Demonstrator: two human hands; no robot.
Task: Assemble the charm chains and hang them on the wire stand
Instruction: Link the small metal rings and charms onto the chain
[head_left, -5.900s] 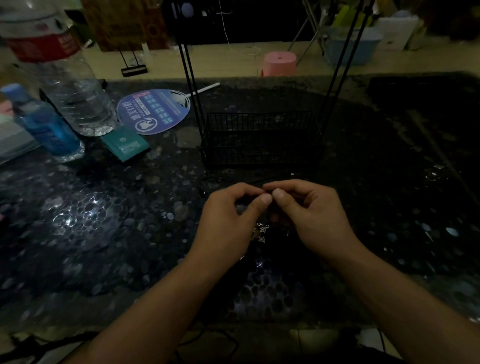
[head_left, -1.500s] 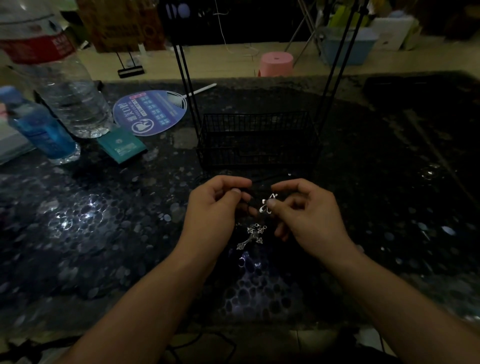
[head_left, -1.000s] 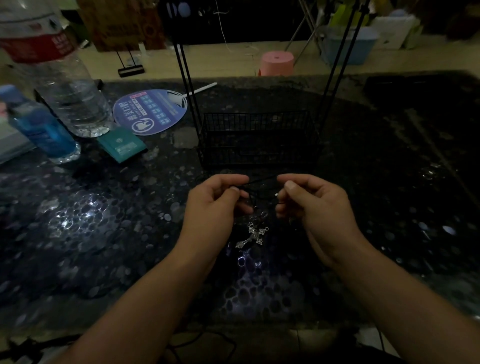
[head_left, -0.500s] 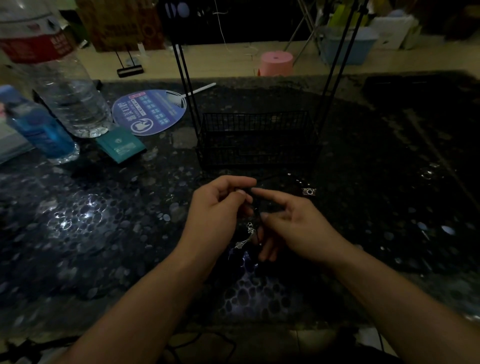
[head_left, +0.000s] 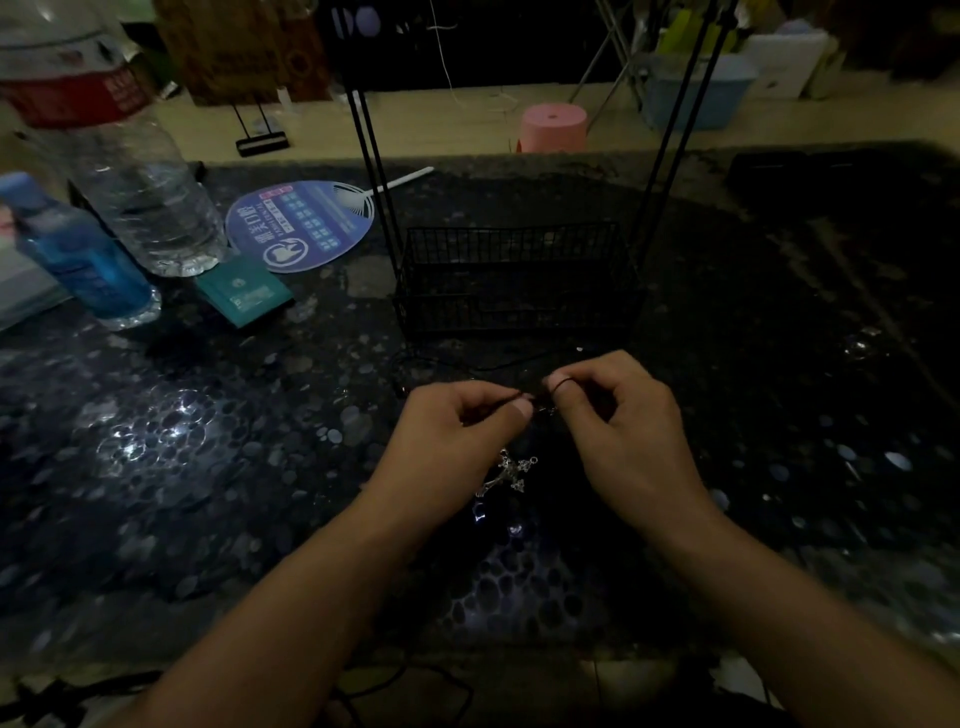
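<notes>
You held your left hand (head_left: 457, 431) and right hand (head_left: 618, 415) just in front of the wire stand (head_left: 514, 280), each grip pinching the black cord (head_left: 560, 383) taut, probably for fastening; the cross charm (head_left: 506, 473) dangled below, above the counter (head_left: 208, 467)

The dark, glossy worktop (head_left: 156, 467) with a pale pebble pattern carried a black wire stand (head_left: 514, 280) with a mesh basket base near its middle. To the left stood a large clear plastic water bottle (head_left: 130, 182) and a smaller blue bottle (head_left: 83, 260). A round blue paper fan (head_left: 301, 226) lay flat beside a teal card packet (head_left: 244, 296). A silver cross charm (head_left: 506, 473) lay nearer the front edge.
</notes>
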